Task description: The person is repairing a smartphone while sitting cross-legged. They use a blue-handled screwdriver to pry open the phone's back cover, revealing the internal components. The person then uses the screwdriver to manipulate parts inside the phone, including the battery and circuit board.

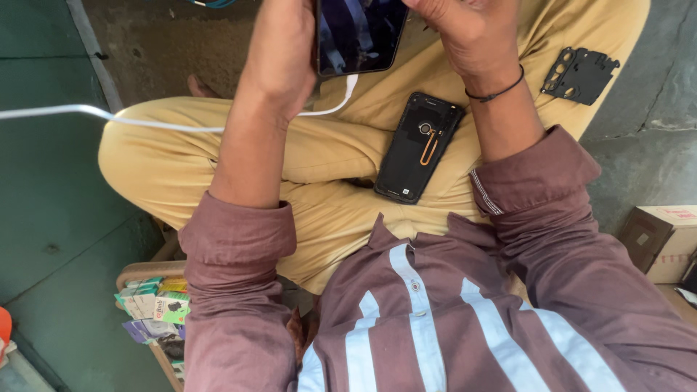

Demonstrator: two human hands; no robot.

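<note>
Head view: a dark-screened phone (pixel 359 33) is held up at twelve o'clock, its long axis running roughly twelve to six, lower end toward the lap, where a white cable (pixel 109 116) plugs in and trails off to nine o'clock. The left hand (pixel 279 54) is closed around the phone's left edge. The right hand (pixel 468 29) sits curled at its right edge — probably gripping, though the fingers are cut off by the frame. On the lap lies an opened black phone body (pixel 420 147); a black inner plate (pixel 579 74) rests at two o'clock. A cardboard box (pixel 664 239) sits at four o'clock — contents hidden.
</note>
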